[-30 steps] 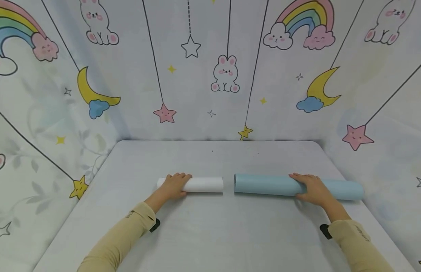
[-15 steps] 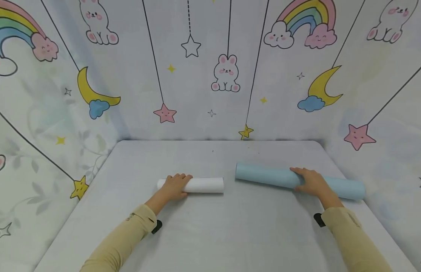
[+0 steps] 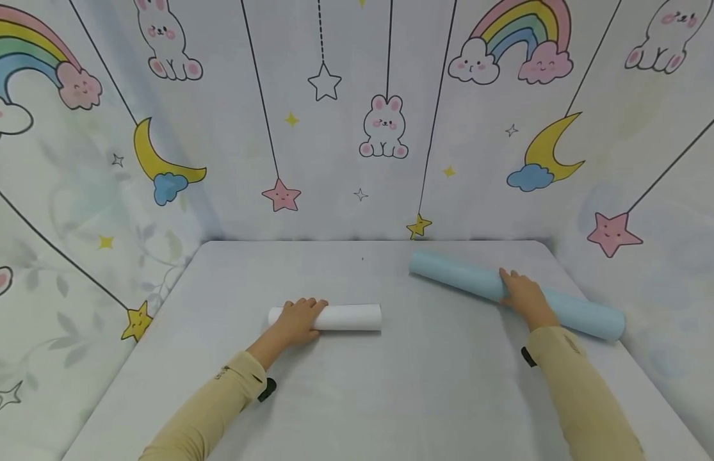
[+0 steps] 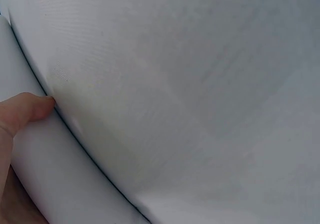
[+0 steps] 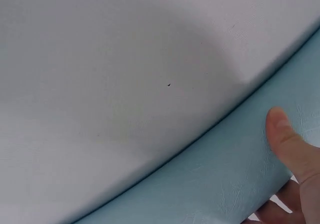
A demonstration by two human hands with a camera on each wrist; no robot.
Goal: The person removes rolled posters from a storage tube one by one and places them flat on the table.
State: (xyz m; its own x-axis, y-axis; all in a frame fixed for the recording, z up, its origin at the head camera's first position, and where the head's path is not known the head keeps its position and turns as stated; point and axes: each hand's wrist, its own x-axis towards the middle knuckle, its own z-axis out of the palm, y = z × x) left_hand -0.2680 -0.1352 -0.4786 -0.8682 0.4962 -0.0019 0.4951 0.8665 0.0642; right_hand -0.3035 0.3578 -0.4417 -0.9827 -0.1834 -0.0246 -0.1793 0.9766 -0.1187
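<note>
A short white roll (image 3: 351, 317) lies crosswise on the table, left of its middle. My left hand (image 3: 299, 321) grips it from above near its left end; in the left wrist view the thumb (image 4: 35, 106) lies over the roll's near side. To the right, a longer light blue roll (image 3: 460, 276) lies slanted, its left end farther from me than its right. My right hand (image 3: 526, 298) holds it around the middle, with the thumb (image 5: 282, 134) on the near side and the other fingers curled over the far side in the right wrist view.
The white table (image 3: 357, 397) reaches back to a cloth backdrop (image 3: 333, 147) printed with rabbits, moons, stars and rainbows, which also rises on both sides. The blue roll's right end is at the table's right edge. A gap separates the two rolls.
The blue roll's left end has swung away from me, turning it from nearly level to slanted, and my right hand has moved with it. My left hand and the white roll have stayed put.
</note>
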